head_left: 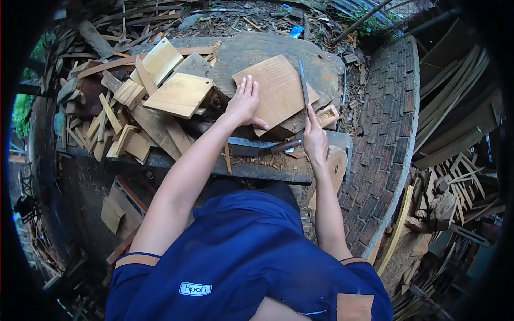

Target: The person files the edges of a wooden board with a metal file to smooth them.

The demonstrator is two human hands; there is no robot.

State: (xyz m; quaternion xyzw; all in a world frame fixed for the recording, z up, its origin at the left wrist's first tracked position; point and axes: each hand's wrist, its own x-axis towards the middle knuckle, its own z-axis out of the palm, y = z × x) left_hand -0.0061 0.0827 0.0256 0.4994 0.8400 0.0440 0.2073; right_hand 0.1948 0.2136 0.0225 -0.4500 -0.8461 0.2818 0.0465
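Note:
A square, light-brown wooden board [279, 91] lies on a big wooden block [235, 56]. My left hand [245, 103] presses on the board's left side, fingers straight over the top face and thumb near the lower corner, holding it. In my right hand [315, 138] is a long, thin metal file [303, 80], gripped at its near end. The file runs along the right edge of the board, pointing away from me. Just below the board lies a broad-bladed knife with a dark handle [286, 146]. Near my right hand sits a small hollowed wooden piece [327, 115].
Several cut boards [179, 94] and offcuts are heaped left of the block. A curved brick wall [383, 112] stands on the right, with scrap wood [447, 198] beyond it. Wood chips lie on the bench edge [257, 170] in front of me.

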